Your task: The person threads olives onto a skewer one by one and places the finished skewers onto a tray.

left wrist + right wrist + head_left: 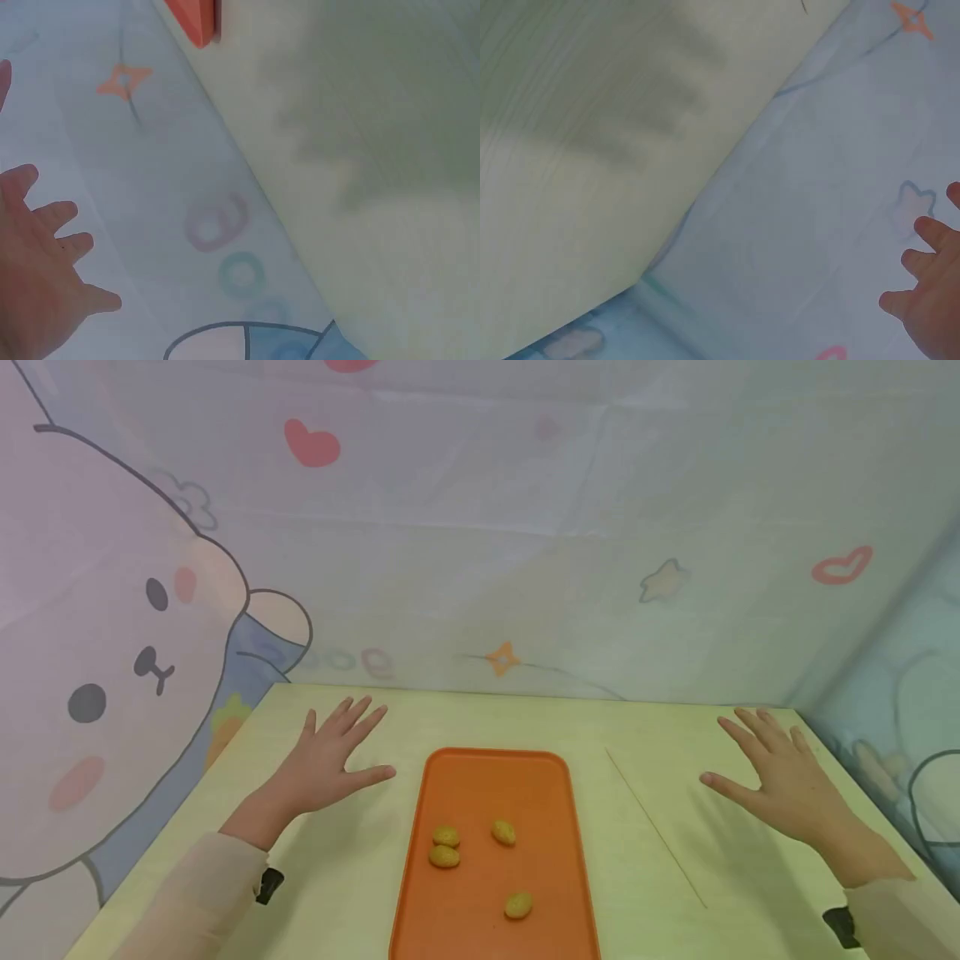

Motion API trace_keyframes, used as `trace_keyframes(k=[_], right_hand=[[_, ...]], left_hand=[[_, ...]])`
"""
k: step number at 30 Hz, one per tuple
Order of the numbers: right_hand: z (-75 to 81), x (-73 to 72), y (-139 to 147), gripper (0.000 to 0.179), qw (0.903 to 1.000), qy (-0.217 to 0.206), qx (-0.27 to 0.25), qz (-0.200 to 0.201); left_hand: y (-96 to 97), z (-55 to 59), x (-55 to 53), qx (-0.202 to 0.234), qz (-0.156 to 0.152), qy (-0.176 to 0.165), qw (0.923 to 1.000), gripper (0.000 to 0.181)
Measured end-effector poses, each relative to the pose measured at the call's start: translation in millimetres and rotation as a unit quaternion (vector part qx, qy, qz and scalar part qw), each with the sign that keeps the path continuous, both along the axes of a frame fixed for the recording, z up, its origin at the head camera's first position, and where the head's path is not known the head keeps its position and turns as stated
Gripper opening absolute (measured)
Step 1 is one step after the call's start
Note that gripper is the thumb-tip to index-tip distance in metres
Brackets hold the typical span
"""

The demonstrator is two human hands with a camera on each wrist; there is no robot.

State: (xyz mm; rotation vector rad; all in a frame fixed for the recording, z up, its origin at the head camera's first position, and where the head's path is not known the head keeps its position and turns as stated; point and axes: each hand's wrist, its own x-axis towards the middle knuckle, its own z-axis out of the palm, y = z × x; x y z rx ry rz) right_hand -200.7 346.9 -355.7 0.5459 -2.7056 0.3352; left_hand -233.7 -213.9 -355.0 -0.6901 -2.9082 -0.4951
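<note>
My left hand (326, 766) hovers above the table to the left of an orange tray (480, 793), fingers spread and holding nothing. On the far right, my right hand (787, 781) is likewise raised with spread fingers and touches nothing. Several small yellow-brown oval pieces, perhaps nuts or little potatoes, lie in the tray: two touch at the left, one piece (503, 832) is apart near the middle, and another piece (518, 906) is nearer me. Between the tray and my right hand a thin straight stick (656, 828) lies slantwise on the table. Fingers also show at the edges of both wrist views.
The pale yellow table (337, 893) carries the tray and the stick. Behind it hangs a light cloth backdrop (480, 568) printed with hearts, stars and a large cartoon bear (112, 693) on the left. The tray's near end runs out of the head view.
</note>
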Motion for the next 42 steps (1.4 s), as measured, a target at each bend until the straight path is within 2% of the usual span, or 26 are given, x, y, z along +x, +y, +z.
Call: trace_keyframes(k=[6, 10, 16, 22, 28, 34, 42], right_hand=[[-6.8, 6.5, -16.8, 0.075, 0.9985, -0.005, -0.051, 0.019], [-13.9, 13.2, -28.0, 0.072, 0.9962, -0.018, -0.083, 0.02], [-25.1, 21.9, -39.0, 0.07, 0.9923, -0.059, -0.108, 0.008], [-38.0, 28.2, -43.4, 0.071, 0.9873, -0.097, -0.125, -0.007], [-52.0, 28.9, -46.7, 0.069, 0.9837, -0.123, -0.13, -0.005], [-63.3, 26.8, -48.0, 0.069, 0.9829, -0.144, -0.115, 0.009], [-70.8, 23.0, -45.9, 0.068, 0.9786, -0.175, -0.107, 0.017]], left_hand=[[20.4, -8.5, 8.9, 0.049, -0.05, -0.008, 0.9975, 0.082], [32.5, -15.7, 14.4, 0.081, -0.079, -0.025, 0.9933, 0.078], [44.3, -27.0, 21.6, 0.104, -0.097, -0.051, 0.9886, 0.072], [51.4, -39.3, 24.3, 0.13, -0.111, -0.1, 0.9802, 0.067], [59.5, -50.5, 21.9, 0.136, -0.133, -0.139, 0.9718, 0.061], [65.6, -59.7, 17.9, 0.118, -0.16, -0.145, 0.9691, 0.052], [68.2, -60.8, 15.3, 0.102, -0.173, -0.151, 0.9679, 0.046]])
